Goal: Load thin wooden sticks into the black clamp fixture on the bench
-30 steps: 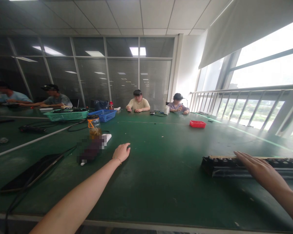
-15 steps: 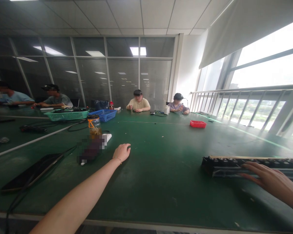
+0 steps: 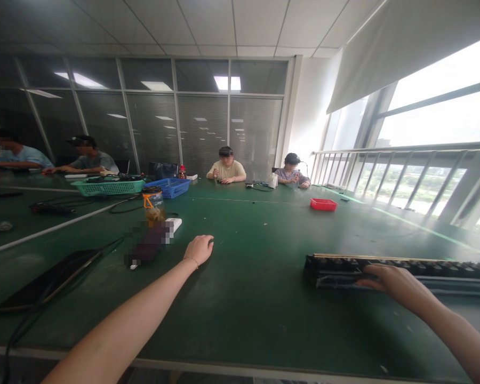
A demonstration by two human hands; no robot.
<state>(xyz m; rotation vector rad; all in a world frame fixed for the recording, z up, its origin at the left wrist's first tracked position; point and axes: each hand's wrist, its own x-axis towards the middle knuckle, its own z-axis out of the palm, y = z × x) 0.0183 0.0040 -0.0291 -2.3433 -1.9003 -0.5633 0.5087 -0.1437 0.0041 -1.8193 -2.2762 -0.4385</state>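
My left hand [image 3: 200, 249] rests knuckles-up on the green table [image 3: 256, 298], fingers curled under, with nothing visible in it. My right hand [image 3: 396, 282] grips the near edge of a long black tray stack [image 3: 336, 265] that lies across the table on the right, its fingers wrapped over the front side. The tray stack runs off toward the right edge of the view.
A jar with an orange lid [image 3: 153, 205] and a blurred object [image 3: 150, 244] lie left of my left hand. A dark tablet [image 3: 52, 277] lies nearer. Green basket [image 3: 108, 187], blue basket [image 3: 172, 188] and red tray [image 3: 323, 204] stand farther off. Several people sit at the far side.
My right hand slid from the top of the tray stack to its near edge and closed on it; the stack has shifted left. My left hand has stayed put.
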